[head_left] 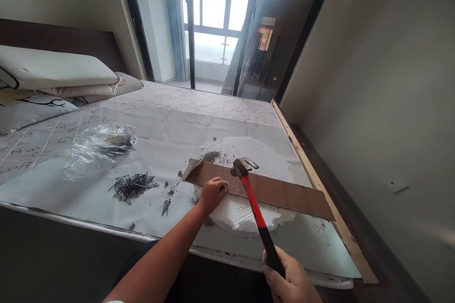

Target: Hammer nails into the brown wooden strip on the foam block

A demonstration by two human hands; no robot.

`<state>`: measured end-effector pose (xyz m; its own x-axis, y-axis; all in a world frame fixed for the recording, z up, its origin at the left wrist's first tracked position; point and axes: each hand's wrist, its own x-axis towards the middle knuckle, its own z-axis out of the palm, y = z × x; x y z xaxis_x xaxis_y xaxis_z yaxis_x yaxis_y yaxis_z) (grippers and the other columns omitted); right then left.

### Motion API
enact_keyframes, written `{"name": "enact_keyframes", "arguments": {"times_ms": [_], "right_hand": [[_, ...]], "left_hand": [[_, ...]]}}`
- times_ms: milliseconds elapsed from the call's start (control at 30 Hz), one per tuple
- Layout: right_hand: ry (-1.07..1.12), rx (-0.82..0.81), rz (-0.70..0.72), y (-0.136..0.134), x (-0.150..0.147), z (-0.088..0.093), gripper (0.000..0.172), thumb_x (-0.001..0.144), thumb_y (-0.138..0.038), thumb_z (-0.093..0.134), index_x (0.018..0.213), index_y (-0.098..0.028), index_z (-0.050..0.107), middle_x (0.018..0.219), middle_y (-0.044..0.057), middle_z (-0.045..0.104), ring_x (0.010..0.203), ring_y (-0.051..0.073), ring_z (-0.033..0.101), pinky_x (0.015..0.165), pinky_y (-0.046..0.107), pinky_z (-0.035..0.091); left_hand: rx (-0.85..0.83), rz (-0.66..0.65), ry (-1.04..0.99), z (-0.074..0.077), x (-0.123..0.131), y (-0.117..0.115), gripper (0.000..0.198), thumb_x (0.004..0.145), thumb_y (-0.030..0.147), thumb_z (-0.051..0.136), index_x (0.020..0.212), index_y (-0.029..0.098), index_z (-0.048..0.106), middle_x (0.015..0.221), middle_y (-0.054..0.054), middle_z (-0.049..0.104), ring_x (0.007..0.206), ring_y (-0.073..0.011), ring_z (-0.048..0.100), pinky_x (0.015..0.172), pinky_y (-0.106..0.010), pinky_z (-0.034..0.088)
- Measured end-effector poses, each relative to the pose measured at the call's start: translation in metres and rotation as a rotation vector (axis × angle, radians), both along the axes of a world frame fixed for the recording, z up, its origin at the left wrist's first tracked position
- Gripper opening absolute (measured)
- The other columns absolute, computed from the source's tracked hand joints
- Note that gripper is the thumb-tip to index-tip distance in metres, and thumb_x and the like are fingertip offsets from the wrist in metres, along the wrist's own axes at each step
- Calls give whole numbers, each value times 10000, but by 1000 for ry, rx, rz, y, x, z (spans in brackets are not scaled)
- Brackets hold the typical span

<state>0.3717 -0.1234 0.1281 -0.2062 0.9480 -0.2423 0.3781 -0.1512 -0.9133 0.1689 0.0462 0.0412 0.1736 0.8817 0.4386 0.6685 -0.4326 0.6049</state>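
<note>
My right hand (291, 275) is wrapped round the black grip of a claw hammer (253, 199) with a red and black handle. The hammer's worn metal head hovers over or rests near a long brown board (284, 191); the exact gap I cannot tell. My left hand (214, 192) lies at the board's near edge, its fingers pinched together; what they hold is too small to make out. Small holes dot the board by those fingers. Under the board is a white foam slab (238, 215) with a ragged edge. Left of my left hand are a few loose nails (166, 207).
A pile of nails (133, 185) and a clear plastic bag (103, 144) lie to the left on a pale sheet (170, 137) over a bed. Grey crumbs (210, 156) are scattered by the board. A wooden rail (313, 175) runs along the right. Folded bedding (60, 71) sits back left.
</note>
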Motion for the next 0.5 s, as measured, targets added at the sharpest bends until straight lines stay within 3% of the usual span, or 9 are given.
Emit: {"name": "enact_keyframes", "arguments": {"times_ms": [100, 267, 500], "right_hand": [[-1, -24, -6, 4, -1, -8, 170, 737, -327, 454, 631, -203, 405, 531, -49, 312, 507, 107, 297, 480, 241, 246], [7, -133, 3, 12, 0, -28, 144, 712, -318, 521, 667, -193, 465, 501, -53, 347, 476, 104, 334, 461, 229, 265], [103, -163, 4, 9, 1, -18, 177, 753, -354, 515, 696, -193, 468, 456, -75, 323, 409, 82, 298, 418, 223, 247]], "left_hand": [[6, 19, -157, 13, -4, -4, 225, 729, 117, 491, 845, 171, 676, 755, -43, 635, 610, -107, 560, 546, -210, 437], [51, 181, -360, 36, -17, -10, 215, 773, 191, 462, 835, 166, 667, 757, -37, 628, 627, -114, 561, 544, -211, 442], [92, 330, -371, 51, -43, -11, 213, 792, 254, 471, 821, 172, 666, 762, -23, 624, 713, -136, 567, 646, -236, 445]]}}
